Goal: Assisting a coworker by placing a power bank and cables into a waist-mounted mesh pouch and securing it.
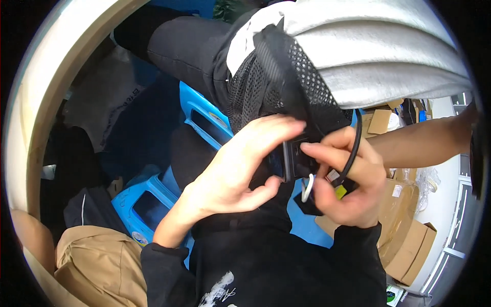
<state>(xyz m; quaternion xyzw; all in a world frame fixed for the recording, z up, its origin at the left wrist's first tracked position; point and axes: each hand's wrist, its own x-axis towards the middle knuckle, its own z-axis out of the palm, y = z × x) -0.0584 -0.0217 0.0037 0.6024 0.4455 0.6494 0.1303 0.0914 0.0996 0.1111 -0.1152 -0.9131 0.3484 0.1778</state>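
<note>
A black mesh bag (286, 77) spreads before me, with a dark box-shaped device (290, 159) at its near end. My left hand (225, 171) lies along the device's left side, thumb and fingers apart. At the right, my right hand (353, 179) is closed with thumb and forefinger drawn together. A black cable (356, 146) loops down from the bag across its fingers, and the hand seems to grip it. By that thumb hangs a short white cord loop (307, 188). A yellow label (340, 192) shows below the fingers; what carries it is partly hidden.
Another person's grey-white shirt (378, 51) fills the far side, and an arm (424, 143) reaches in from the right. Blue plastic stools (151, 202) stand at the left, beside tan cloth (102, 266). Cardboard boxes (404, 220) are stacked at the right.
</note>
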